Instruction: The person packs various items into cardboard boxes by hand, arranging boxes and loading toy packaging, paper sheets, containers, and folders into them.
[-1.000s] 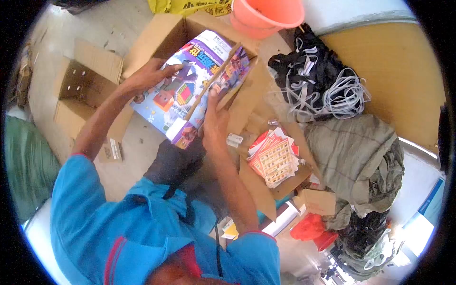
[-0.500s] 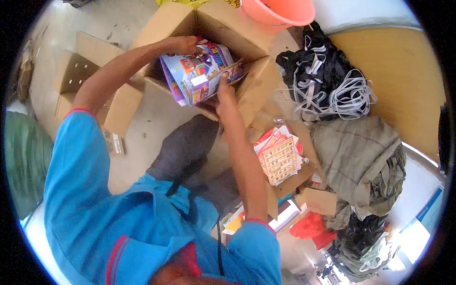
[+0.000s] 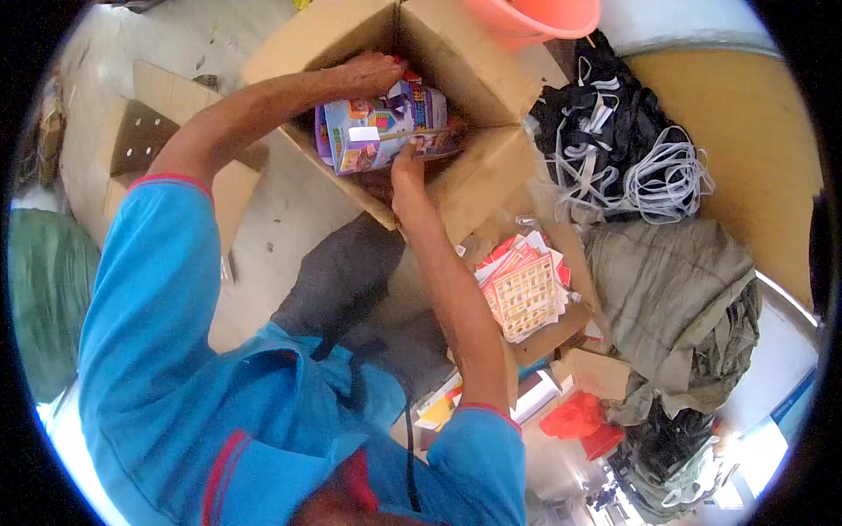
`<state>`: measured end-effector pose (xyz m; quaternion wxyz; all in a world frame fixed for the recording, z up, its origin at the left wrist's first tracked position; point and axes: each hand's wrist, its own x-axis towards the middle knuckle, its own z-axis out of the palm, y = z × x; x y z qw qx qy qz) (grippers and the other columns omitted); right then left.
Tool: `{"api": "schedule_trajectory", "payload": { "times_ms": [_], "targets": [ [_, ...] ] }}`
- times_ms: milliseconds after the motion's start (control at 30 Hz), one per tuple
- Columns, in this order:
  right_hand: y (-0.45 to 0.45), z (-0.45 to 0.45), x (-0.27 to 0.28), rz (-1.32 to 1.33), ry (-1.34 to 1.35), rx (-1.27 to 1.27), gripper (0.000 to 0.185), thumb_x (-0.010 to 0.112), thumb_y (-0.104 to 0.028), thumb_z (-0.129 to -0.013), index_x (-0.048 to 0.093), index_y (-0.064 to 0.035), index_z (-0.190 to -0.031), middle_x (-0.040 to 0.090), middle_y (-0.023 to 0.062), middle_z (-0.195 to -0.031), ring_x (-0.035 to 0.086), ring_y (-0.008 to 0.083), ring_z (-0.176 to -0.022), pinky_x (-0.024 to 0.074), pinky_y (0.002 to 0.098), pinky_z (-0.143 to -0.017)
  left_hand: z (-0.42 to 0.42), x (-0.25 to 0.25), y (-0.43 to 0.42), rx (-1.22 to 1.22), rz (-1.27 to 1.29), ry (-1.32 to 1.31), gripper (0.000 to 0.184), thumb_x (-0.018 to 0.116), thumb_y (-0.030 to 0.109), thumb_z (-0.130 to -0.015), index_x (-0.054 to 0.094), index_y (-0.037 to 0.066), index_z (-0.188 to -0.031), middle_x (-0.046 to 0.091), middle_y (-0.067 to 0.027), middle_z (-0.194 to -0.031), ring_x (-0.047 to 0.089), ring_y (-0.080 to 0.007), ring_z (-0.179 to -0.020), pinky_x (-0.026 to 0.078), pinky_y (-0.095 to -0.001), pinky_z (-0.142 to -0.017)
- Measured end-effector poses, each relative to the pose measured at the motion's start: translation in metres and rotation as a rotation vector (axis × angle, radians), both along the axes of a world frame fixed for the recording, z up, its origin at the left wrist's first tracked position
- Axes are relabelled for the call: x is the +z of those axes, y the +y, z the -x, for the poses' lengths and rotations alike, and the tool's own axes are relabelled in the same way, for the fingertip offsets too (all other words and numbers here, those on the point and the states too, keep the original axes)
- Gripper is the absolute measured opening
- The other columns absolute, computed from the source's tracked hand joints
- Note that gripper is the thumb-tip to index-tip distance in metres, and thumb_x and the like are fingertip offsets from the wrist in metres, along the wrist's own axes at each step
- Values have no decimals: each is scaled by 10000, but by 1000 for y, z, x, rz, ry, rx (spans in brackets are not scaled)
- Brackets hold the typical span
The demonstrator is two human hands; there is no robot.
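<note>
A large open cardboard carton (image 3: 491, 180) stands in front of me. Inside it lies a colourful printed pack (image 3: 386, 118) in light blue and purple, with a white tab and a brown strip across its face. My left hand (image 3: 377, 74) is closed at the pack's upper edge, fingers curled, beside a bit of red. On the near side, my right hand (image 3: 407, 171) grips the lower edge, thumb on top and the other fingers hidden beneath. The bottom of the carton is mostly out of sight.
A smaller open carton (image 3: 145, 140) sits at left. To the right are printed picture cards (image 3: 526, 294) on cardboard, black cloth with white cords (image 3: 662, 184), grey-green sheeting (image 3: 667, 298) and a red plastic bag (image 3: 579, 425). A pink tub (image 3: 535, 22) stands behind.
The printed pack has turned flatter and sits deeper in the carton. My left hand has shifted right along its upper edge, its fingers now more curled. The whole view has moved slightly.
</note>
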<state>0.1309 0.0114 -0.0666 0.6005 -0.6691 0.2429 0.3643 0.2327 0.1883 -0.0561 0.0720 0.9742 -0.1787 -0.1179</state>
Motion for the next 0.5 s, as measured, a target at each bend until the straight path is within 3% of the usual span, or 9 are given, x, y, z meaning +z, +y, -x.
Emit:
{"api": "schedule_trajectory", "payload": {
  "times_ms": [33, 100, 133, 200, 267, 400, 500],
  "targets": [
    [1, -1, -12, 30, -2, 18, 655, 292, -466, -956, 308, 44, -1367, 365, 187, -1408, 379, 318, -1265, 301, 358, -1031, 1, -8, -3, 119, -58, 103, 317, 508, 54, -809, 532, -21, -1117, 644, -238, -876, 635, -389, -846, 527, -459, -734],
    [-1, -3, -25, 63, -4, 34, 654, 298, -463, -957, 297, 43, -1372, 361, 178, -1411, 373, 309, -1270, 293, 351, -1039, -2, -42, 10, 107, 33, 82, 308, 503, 57, -817, 536, -13, -1115, 640, -246, -890, 633, -391, -855, 526, -460, -732],
    [-1, -2, -2, -73, 119, -34, 647, 329, -503, -943, 374, 25, -1315, 440, 167, -1319, 478, 305, -1136, 397, 381, -907, 4, -49, 9, 96, 83, 85, 303, 500, 59, -822, 539, -9, -1115, 638, -249, -897, 632, -392, -860, 526, -460, -731],
    [-10, 12, 17, -197, 247, -106, 647, 361, -543, -929, 451, 7, -1258, 518, 157, -1227, 583, 302, -1002, 500, 410, -775, 13, -44, 5, 133, 83, 98, 261, 498, 60, -801, 570, -37, -1032, 635, -263, -882, 632, -398, -846, 519, -470, -735],
    [-14, 15, 14, -239, 192, -167, 632, 386, -563, -915, 475, -22, -1230, 556, 145, -1160, 605, 280, -948, 523, 415, -693, 4, -33, 5, 114, 29, 87, 249, 504, 93, -787, 605, -69, -948, 634, -269, -879, 633, -395, -839, 509, -473, -749],
    [-33, 19, -15, -210, 132, -319, 610, 459, -573, -885, 474, -58, -1212, 613, 73, -1025, 625, 212, -813, 522, 386, -583, 4, -21, -11, -16, -51, 139, 301, 487, 177, -825, 605, -60, -967, 633, -261, -901, 634, -382, -839, 500, -473, -773],
    [-33, 23, 18, -174, 65, -292, 554, 498, -551, -878, 499, -72, -1155, 613, 54, -990, 616, 185, -778, 505, 352, -560, -21, -105, -3, 21, 8, 190, 363, 463, 236, -840, 602, -69, -981, 637, -251, -893, 638, -376, -831, 499, -482, -763]
  ]
}}
